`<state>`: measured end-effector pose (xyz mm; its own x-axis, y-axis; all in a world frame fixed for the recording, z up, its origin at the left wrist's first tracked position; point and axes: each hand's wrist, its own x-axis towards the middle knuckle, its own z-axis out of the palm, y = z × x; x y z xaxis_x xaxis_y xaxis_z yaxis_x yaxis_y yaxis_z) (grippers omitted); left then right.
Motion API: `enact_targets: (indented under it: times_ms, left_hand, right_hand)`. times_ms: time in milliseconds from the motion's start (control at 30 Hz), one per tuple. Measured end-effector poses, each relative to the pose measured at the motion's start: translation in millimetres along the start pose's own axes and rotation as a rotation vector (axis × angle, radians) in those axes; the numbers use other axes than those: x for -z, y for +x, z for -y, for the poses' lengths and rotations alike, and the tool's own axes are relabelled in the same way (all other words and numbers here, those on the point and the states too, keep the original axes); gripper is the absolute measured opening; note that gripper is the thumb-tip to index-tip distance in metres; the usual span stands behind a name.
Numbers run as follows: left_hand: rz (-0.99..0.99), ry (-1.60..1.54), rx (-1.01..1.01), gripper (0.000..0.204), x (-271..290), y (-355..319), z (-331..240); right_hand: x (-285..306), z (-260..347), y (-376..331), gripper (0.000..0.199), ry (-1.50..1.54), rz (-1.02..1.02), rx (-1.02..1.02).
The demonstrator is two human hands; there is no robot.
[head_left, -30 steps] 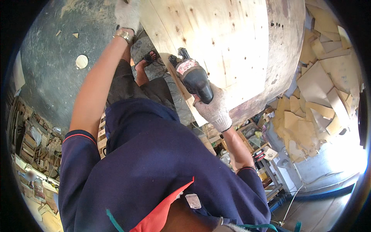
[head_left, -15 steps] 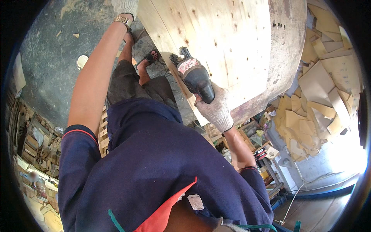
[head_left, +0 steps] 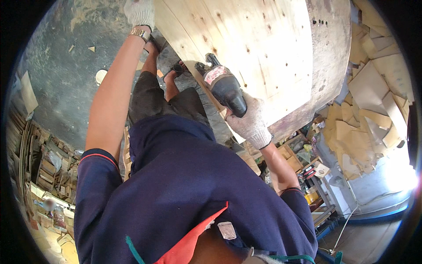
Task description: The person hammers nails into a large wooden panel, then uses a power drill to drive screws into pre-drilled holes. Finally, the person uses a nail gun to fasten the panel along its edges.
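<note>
The power tool (head_left: 224,88) is clenched in the right hand (head_left: 250,123), nose toward the wooden panel (head_left: 246,39); the left hand (head_left: 140,12) is pressed on its far edge, its grip unclear.

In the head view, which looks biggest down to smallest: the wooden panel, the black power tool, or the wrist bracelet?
1. Wooden panel, by far the largest.
2. Black power tool, gripped in the right hand.
3. Bracelet on the left wrist, smallest, though it lies farther from the camera.
</note>
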<state>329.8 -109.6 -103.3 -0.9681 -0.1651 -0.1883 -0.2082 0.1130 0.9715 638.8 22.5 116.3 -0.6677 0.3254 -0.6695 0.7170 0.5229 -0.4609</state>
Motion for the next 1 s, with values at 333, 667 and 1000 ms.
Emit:
enact_targets:
  times_ms: [333,667,1000]
  left_hand:
    - [0.1,-0.258,-0.038,0.03,-1,4,26]
    - [-0.018,-0.032,0.083,0.036,-1,-4,20]
    - [-0.039,0.002,0.037,0.03,-1,-8,28]
  right_hand:
    - [4,4,0,0.025,-0.007,-0.026,0.035]
    - [3,3,-4,0.027,-0.05,-0.069,0.06]
    - [8,6,-7,0.034,-0.02,-0.043,0.018]
